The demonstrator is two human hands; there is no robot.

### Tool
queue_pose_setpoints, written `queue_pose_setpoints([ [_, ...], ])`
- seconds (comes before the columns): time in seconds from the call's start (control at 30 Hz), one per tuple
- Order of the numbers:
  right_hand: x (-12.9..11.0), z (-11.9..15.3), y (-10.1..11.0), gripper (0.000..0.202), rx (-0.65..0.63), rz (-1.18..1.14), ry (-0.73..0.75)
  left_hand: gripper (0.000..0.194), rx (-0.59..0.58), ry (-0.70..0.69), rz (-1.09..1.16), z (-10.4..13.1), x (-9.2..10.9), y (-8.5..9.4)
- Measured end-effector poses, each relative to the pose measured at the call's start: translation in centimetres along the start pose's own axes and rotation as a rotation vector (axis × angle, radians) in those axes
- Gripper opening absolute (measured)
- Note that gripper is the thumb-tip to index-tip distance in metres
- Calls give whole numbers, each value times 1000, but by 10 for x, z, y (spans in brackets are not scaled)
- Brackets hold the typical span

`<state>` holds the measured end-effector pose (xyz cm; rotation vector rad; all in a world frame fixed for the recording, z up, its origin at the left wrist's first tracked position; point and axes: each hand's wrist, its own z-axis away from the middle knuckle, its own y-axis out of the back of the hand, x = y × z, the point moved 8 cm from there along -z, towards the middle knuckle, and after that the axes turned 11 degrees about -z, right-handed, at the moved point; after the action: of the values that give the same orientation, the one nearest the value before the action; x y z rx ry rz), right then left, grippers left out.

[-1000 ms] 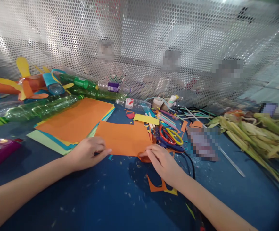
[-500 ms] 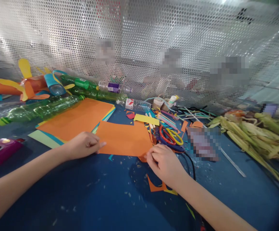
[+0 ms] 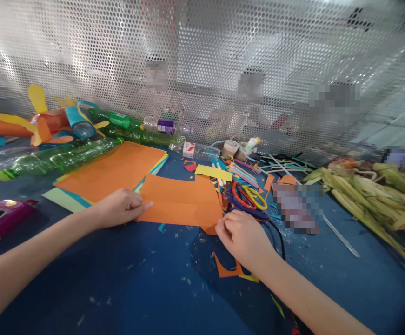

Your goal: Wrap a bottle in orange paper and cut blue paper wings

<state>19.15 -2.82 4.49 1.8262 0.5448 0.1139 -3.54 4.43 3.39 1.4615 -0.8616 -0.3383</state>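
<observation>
We are holding an orange sheet (image 3: 181,200) at the frame's centre, our left hand (image 3: 118,208) pinching its left edge between thumb and curled fingers. Our right hand (image 3: 246,238) is resting at its lower right corner, fingers bent; we cannot tell whether they are gripping. A green bottle (image 3: 66,157) is lying at the left, and a clear bottle (image 3: 206,152) above centre. Right of that, two small pots (image 3: 229,149) are standing, their contents unclear to us; a white tube (image 3: 251,144) is tilting in or behind one.
</observation>
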Motion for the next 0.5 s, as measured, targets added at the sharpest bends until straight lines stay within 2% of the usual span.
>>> queue_pose_setpoints([
  [0.13,-2,0,1,43,7,18,6,49,7,-21,-2,0,3,1],
  [0.37,-4,0,2,42,9,79,10,50,95,-182,-159,1,13,0],
  [0.5,-4,2,4,41,41,132,8,49,104,-192,-184,0,13,-3],
])
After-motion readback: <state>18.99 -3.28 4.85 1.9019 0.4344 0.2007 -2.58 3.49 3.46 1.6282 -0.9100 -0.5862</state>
